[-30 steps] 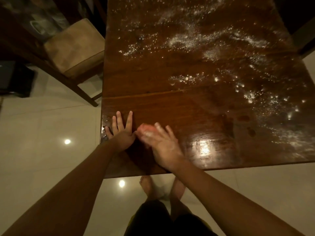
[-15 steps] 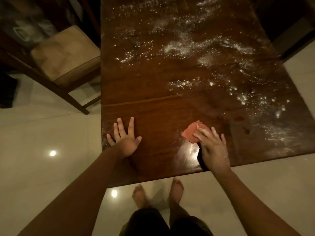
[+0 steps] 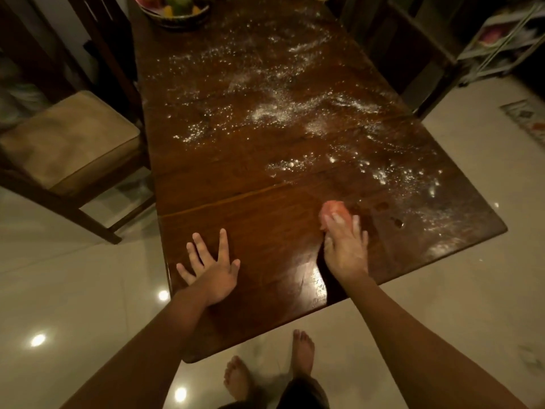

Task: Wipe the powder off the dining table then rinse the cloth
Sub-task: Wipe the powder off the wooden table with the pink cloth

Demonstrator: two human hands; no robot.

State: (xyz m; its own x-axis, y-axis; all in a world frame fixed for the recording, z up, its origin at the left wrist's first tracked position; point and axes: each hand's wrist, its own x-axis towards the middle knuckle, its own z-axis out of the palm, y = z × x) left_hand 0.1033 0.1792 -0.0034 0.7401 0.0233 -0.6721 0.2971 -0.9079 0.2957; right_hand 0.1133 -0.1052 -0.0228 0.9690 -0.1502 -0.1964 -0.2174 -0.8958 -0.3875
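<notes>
A long dark wooden dining table [image 3: 230, 219] runs away from me. White powder [image 3: 283, 110] lies scattered over its middle and right side. My right hand [image 3: 345, 249] presses a pink cloth [image 3: 333, 211] flat on the near right part of the table, its fingers over the cloth, just short of the powder. My left hand [image 3: 211, 267] rests flat on the near left edge, fingers spread, holding nothing. The near strip of table between my hands looks shiny and free of powder.
A cushioned wooden chair [image 3: 67, 143] stands at the table's left side, and another chair [image 3: 413, 54] at the right. A fruit bowl [image 3: 177, 10] sits at the far end. Pale glossy floor tiles [image 3: 442, 290] surround the table; my bare feet [image 3: 265, 367] are below its near edge.
My right hand has slid the cloth from beside my left hand across to the right and slightly forward. The left hand stays planted. The view has tilted up, showing more table.
</notes>
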